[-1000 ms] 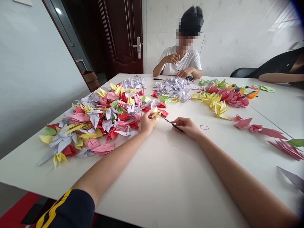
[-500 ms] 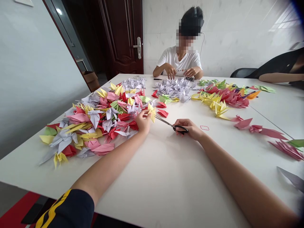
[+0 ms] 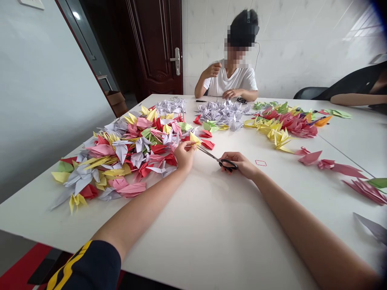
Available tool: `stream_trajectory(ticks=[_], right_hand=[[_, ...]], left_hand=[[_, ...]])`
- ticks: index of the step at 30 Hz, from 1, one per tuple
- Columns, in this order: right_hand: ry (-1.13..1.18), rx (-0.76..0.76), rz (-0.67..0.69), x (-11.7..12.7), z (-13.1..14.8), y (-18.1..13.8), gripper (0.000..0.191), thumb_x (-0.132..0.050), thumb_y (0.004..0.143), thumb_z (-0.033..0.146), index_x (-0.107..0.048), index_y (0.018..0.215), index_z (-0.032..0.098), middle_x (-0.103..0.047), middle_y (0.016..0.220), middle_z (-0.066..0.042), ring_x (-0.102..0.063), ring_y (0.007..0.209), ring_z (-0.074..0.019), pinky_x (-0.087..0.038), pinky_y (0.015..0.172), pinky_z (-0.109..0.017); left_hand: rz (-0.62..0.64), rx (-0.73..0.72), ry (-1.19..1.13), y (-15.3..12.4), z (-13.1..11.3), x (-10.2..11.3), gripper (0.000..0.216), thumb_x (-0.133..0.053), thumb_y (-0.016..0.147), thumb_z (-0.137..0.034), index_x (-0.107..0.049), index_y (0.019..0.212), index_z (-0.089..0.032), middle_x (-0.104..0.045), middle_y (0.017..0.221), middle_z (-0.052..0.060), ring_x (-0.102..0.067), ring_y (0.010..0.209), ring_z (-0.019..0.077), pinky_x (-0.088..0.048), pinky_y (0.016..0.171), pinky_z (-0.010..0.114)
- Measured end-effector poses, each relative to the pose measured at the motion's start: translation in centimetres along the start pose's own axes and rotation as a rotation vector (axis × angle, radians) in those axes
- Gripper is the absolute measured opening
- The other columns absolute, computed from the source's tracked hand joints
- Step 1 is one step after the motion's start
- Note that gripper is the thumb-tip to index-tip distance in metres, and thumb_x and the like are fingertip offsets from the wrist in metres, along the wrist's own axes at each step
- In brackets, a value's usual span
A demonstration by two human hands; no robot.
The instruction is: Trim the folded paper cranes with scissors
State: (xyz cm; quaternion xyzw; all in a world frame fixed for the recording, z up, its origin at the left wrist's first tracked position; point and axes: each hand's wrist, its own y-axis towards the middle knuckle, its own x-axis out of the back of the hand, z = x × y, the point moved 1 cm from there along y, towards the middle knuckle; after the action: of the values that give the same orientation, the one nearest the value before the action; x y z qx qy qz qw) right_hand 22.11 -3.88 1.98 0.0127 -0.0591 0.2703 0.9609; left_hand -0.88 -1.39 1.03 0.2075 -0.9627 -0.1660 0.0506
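Observation:
In the head view, my left hand (image 3: pixel 185 154) pinches a yellow folded-paper crane (image 3: pixel 194 139) at the right side of a big mixed heap. My right hand (image 3: pixel 237 162) is closed round the black handles of a pair of scissors (image 3: pixel 208 153). The blades point left, with their tips at the lower edge of the yellow crane; whether they touch the paper I cannot tell. The heap of paper cranes (image 3: pixel 121 150), in white, pink, red, yellow and green, lies under and left of my left hand. Red folded pieces (image 3: pixel 207 143) lie just beyond the scissors.
Across the white table (image 3: pixel 205 233) sits a person in a white shirt (image 3: pixel 238 78), behind a pile of white cranes (image 3: pixel 225 112). Yellow and pink cranes (image 3: pixel 298 124) lie at the right, with pink strung pieces (image 3: pixel 347 169) nearer. Another person's arm (image 3: pixel 353 99) rests at far right.
The yellow crane has turned in my left hand, and its shape now points upward. The scissors have shifted slightly left. The person opposite has raised one hand, apparently drawing a thread up.

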Motion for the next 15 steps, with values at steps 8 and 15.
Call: stream_trajectory(ticks=[8, 15], right_hand=[[0.009, 0.002, -0.017, 0.05, -0.30, 0.11, 0.036, -0.081, 0.073, 0.050, -0.067, 0.083, 0.018, -0.070, 0.069, -0.004, -0.056, 0.053, -0.0132, -0.040, 0.052, -0.027], [-0.027, -0.010, -0.063, -0.11, -0.38, 0.21, 0.036, -0.079, 0.076, 0.051, -0.067, 0.085, 0.018, -0.069, 0.069, -0.003, -0.056, 0.052, -0.0119, -0.037, 0.051, -0.025]], left_hand=[[-0.015, -0.084, 0.048, 0.15, 0.54, -0.10, 0.025, -0.061, 0.074, 0.001, -0.076, 0.083, -0.017, -0.074, 0.094, 0.006, -0.071, 0.084, 0.0160, -0.058, 0.084, 0.030], [0.023, -0.153, 0.037, -0.10, 0.30, -0.05, 0.032, -0.057, 0.077, 0.000, -0.077, 0.095, -0.017, -0.071, 0.102, 0.007, -0.070, 0.092, 0.0161, -0.058, 0.088, 0.029]])
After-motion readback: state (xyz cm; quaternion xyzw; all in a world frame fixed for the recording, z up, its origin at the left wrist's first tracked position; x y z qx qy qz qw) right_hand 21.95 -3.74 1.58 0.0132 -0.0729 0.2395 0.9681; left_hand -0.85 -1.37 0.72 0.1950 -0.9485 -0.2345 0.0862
